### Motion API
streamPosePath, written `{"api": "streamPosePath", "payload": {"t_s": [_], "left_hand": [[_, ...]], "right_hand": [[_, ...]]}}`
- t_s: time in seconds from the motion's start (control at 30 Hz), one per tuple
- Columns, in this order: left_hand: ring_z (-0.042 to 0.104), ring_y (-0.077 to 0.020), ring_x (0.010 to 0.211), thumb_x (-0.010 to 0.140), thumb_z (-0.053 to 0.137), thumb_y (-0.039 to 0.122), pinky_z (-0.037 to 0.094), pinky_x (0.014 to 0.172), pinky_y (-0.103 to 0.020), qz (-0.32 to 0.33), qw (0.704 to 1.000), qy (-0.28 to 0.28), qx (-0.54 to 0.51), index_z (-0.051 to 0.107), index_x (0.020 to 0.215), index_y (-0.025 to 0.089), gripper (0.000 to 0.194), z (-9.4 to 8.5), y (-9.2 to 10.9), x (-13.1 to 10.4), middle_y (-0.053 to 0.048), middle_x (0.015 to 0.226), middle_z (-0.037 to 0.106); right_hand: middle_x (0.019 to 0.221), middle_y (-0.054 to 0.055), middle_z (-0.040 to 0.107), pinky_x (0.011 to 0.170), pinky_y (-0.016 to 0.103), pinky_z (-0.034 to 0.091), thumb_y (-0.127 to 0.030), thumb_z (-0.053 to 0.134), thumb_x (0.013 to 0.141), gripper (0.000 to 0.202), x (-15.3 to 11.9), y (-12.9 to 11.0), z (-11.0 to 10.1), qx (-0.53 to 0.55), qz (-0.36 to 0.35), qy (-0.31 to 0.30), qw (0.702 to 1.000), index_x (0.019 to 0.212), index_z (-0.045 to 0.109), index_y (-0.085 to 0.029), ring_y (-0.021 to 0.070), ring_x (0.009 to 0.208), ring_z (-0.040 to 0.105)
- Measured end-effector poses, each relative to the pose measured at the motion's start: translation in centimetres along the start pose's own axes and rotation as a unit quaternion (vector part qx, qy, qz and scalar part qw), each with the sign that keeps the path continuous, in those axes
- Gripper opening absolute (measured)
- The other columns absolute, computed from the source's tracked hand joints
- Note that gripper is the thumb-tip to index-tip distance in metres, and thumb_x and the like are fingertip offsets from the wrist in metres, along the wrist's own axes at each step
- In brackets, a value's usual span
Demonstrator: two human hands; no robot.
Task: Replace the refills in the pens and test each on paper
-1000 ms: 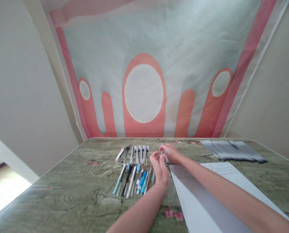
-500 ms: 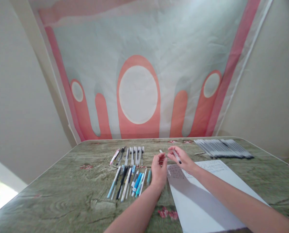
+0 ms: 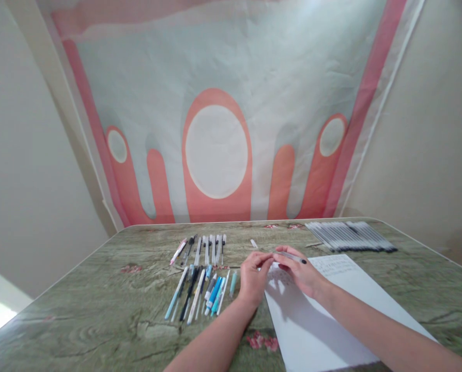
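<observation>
My right hand (image 3: 298,268) holds a clear-barrelled pen (image 3: 293,255) with a dark end, tilted and pointing right. My left hand (image 3: 255,274) is closed, thumb and forefinger pinched at the pen's left end; the tip itself is hidden by the fingers. Both hands meet over the top left corner of a white sheet of paper (image 3: 324,320) with handwriting along its upper part. Just beyond them a small whitish pen cap (image 3: 253,243) lies on the table. Left of my left hand rests a short teal pen part (image 3: 233,283).
Blue, black and white pens and pen parts (image 3: 194,297) lie in a group on the left. Behind them is a row of clear pen barrels (image 3: 212,250). Several thin refills (image 3: 351,237) lie side by side at the back right of the wood-patterned table (image 3: 99,310).
My hands have come together and lowered toward the paper. The pen has turned from steeply slanted to nearly level, and my left fingers have closed at its end. The view has shifted slightly.
</observation>
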State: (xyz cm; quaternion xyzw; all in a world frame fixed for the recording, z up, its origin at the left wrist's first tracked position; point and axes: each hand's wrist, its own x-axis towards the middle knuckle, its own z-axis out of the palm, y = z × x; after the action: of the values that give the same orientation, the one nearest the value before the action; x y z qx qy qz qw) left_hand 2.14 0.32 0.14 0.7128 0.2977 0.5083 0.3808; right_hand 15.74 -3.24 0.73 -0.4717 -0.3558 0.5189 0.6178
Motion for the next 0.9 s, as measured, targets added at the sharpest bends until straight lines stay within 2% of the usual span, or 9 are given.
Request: {"api": "streamPosePath", "payload": {"t_s": [0.17, 0.37, 0.6, 0.9], "left_hand": [[0.057, -0.0148, 0.073, 0.077, 0.058, 0.025, 0.045, 0.067, -0.026, 0.004, 1.000, 0.001, -0.002, 0.070, 0.083, 0.019, 0.014, -0.06, 0.23, 0.04, -0.005, 0.078, 0.064], [0.056, -0.0136, 0.070, 0.079, 0.056, 0.026, 0.044, 0.064, -0.025, 0.013, 1.000, 0.001, 0.022, 0.069, 0.079, 0.018, 0.015, -0.09, 0.22, 0.01, -0.004, 0.075, 0.062], [0.055, -0.0135, 0.070, 0.079, 0.053, 0.024, 0.044, 0.062, -0.024, 0.022, 0.999, 0.007, 0.049, 0.067, 0.077, 0.018, 0.015, -0.09, 0.15, -0.08, -0.004, 0.075, 0.061], [0.055, -0.0154, 0.072, 0.078, 0.054, 0.031, 0.041, 0.060, -0.024, -0.020, 1.000, 0.009, 0.002, 0.066, 0.076, 0.018, 0.018, -0.19, -0.18, 0.03, -0.005, 0.076, 0.061]], "right_hand": [[0.072, -0.001, 0.061, 0.063, 0.023, 0.037, -0.028, 0.073, 0.062, 0.030, -0.25, 0.00, 0.21, 0.051, 0.018, 0.002, 0.999, 0.085, 0.056, -0.021, 0.0113, 0.068, 0.052], [0.068, -0.003, 0.060, 0.062, 0.024, 0.037, -0.031, 0.072, 0.061, 0.029, -0.43, 0.25, 0.00, 0.015, 0.018, 0.020, 1.000, 0.085, 0.056, -0.022, 0.0113, 0.065, 0.050], [0.068, -0.002, 0.062, 0.069, 0.028, 0.039, -0.036, 0.070, 0.062, 0.027, -0.39, 0.15, 0.02, -0.022, -0.002, 0.040, 0.999, 0.082, 0.057, -0.022, 0.0173, 0.075, 0.056], [0.076, 0.003, 0.066, 0.071, 0.034, 0.043, -0.035, 0.064, 0.066, 0.023, -0.59, -0.09, 0.30, -0.038, -0.037, 0.028, 0.998, 0.084, 0.055, -0.023, 0.0222, 0.081, 0.060]]}}
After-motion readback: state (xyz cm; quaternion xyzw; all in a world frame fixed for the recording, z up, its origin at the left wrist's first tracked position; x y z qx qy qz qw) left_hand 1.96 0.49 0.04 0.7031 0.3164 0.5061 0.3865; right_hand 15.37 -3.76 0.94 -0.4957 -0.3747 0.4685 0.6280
